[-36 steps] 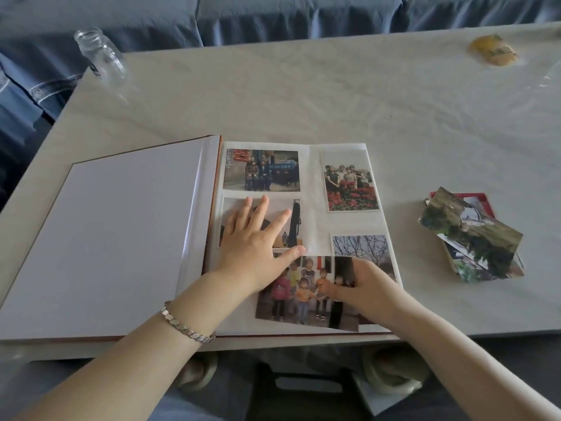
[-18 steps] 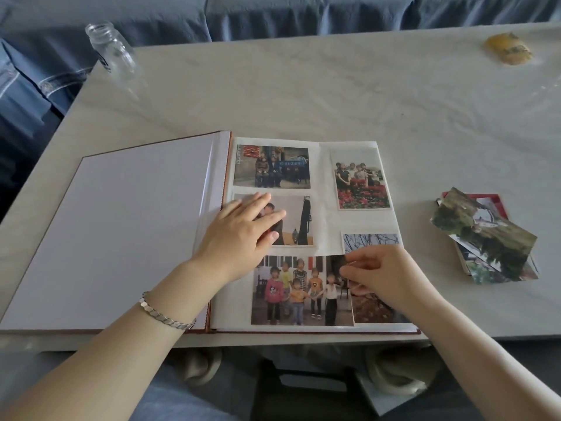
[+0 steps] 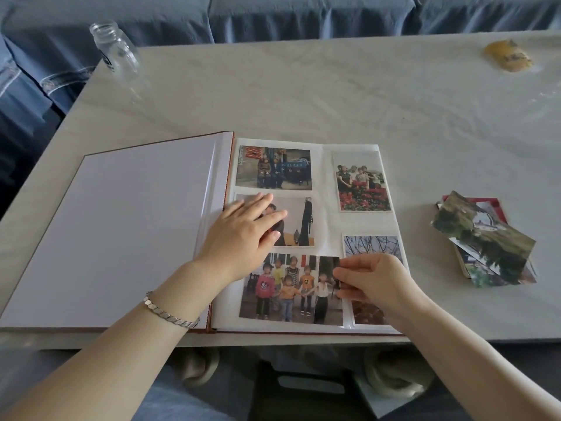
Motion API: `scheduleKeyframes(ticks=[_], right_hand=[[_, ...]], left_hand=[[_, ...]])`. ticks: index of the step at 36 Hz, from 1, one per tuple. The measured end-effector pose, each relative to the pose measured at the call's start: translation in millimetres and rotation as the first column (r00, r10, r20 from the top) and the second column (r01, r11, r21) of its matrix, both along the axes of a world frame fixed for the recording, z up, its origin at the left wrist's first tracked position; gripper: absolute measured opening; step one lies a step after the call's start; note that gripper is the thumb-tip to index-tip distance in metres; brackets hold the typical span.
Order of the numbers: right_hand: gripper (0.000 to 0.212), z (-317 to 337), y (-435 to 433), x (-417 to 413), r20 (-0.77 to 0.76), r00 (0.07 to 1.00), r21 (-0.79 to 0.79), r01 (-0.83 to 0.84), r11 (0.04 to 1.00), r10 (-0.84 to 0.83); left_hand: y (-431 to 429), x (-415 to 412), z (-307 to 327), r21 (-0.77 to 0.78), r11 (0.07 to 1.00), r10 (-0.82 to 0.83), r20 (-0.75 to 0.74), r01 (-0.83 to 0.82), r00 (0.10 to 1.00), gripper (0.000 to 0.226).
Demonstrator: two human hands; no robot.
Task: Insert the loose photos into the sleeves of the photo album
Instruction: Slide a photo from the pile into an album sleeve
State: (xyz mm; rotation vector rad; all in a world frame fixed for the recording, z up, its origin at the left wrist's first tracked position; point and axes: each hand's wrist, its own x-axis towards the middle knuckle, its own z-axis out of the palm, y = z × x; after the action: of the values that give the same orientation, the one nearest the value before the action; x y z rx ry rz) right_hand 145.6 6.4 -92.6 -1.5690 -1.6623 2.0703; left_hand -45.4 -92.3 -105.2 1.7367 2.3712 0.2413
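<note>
Slid leftward now, glossy children's group photo (image 3: 285,299) pinched by right hand (image 3: 376,281); left hand (image 3: 243,235) flat, pressing white album page (image 3: 326,214).

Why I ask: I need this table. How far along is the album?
Done: four photos appear sleeved in the open brown-edged photo album. In hand: the right hand pinches the colour print of children; the left hand presses the page. Left: the loose photo stack.

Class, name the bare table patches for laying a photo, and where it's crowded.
Bare: the table beyond the album, between glass jar and yellow item; the strip between album and loose photo pile. Crowded: the right page, under left hand and right hand.
</note>
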Motion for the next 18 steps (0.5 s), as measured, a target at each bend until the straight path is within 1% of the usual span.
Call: scheduleKeyframes(ticks=[2,5,10,13,16,18], right_hand=[[0.013,0,-3,-3,-0.001,1.000,0.027,-0.013,1.000,0.013],[0.013,-1,-5,-9,0.005,0.997,0.059,-0.078,0.995,0.077],[0.008,2,-1,-12,0.024,0.987,0.000,-0.159,0.987,0.159],[0.012,7,2,-11,0.063,0.982,0.000,-0.177,0.984,0.177],[0.016,7,0,-9,0.064,0.991,0.063,-0.124,0.990,0.120],[0.015,7,-3,-8,0.088,0.987,0.172,-0.150,0.974,0.136]], left_hand=[[0,0,0,-0.003,1.000,-0.002,0.002,0.002,1.000,0.044],[0,0,1,0.001,1.000,-0.006,0.005,0.006,1.000,0.044],[0,0,2,-0.002,1.000,-0.007,0.001,0.007,1.000,0.044],[0,1,1,-0.016,1.000,-0.006,-0.005,0.006,1.000,0.045],[0,1,0,-0.025,1.000,-0.005,-0.013,0.004,1.000,0.045],[1,1,1,-0.020,1.000,-0.004,-0.005,0.004,1.000,0.045]])
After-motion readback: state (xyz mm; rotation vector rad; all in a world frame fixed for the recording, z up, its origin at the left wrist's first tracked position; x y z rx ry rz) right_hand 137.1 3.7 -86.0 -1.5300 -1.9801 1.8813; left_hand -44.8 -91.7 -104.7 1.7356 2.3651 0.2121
